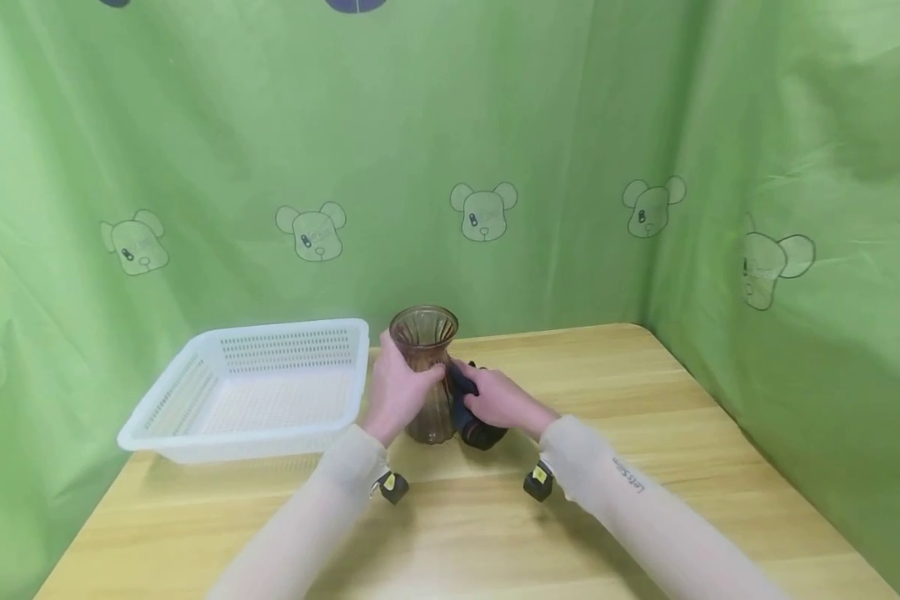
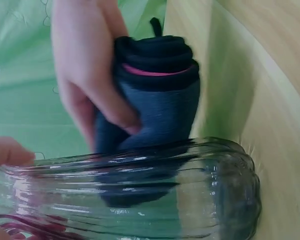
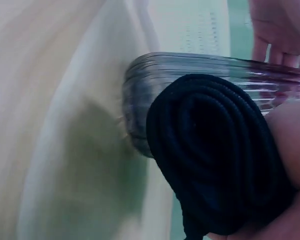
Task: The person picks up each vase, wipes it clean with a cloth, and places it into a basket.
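A ribbed, brownish see-through glass vase (image 1: 430, 421) stands upright toward the back of the table, its flared mouth facing up. My left hand (image 1: 401, 390) grips it near the top, with the thumb on the near side. Against or close beside the vase's right side is a rolled dark cloth (image 1: 482, 433), held by my right hand (image 1: 504, 400). In the left wrist view the cloth (image 2: 162, 107) shows a pink line between its layers and a small loop at one end. The right wrist view looks onto the end of the roll (image 3: 210, 150), its layers coiled; part of the vase (image 3: 190, 65) is hidden behind it.
A white plastic basket (image 1: 255, 439) with slotted walls sits left of the vase, close to my left forearm. The wooden table (image 1: 645, 467) ends at a green curtain (image 1: 555, 275) printed with bear faces, behind and on the right.
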### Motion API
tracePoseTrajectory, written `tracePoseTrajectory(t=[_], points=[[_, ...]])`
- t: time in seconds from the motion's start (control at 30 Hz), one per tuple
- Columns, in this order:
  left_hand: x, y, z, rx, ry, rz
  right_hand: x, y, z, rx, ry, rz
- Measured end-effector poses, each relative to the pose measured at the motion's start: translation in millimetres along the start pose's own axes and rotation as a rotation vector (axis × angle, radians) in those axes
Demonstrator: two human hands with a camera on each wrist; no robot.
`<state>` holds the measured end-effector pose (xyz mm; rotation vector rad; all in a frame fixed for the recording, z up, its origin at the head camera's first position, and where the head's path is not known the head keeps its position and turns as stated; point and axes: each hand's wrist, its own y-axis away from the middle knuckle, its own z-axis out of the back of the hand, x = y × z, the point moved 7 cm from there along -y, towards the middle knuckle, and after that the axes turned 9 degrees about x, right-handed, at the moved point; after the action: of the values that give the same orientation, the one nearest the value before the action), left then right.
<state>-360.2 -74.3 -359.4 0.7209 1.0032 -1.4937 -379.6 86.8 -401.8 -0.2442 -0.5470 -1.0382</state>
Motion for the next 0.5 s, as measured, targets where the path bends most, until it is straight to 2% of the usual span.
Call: tracePoseTrajectory(t=[0.13,0.23,0.33,0.5], points=[[4.0,2.4,-3.4,-0.003,-0.007,0.036,-16.0,2.0,-24.1,0.076,-0.026,-0.022],[5.2,3.9,-2.5,-0.039,-0.054,0.047,-21.2,2.8,-30.6,0.106,-0.032,-0.018],[3.6,3.5,-0.1,-0.069,-0.093,0.04,-17.5,2.8,-18.6,0.088,-0.06,-0.02],[-5.5,-0.2,1.0,-0.069,-0.092,-0.022,6.1,7.8,23.7,0.019,-0.049,0.005]])
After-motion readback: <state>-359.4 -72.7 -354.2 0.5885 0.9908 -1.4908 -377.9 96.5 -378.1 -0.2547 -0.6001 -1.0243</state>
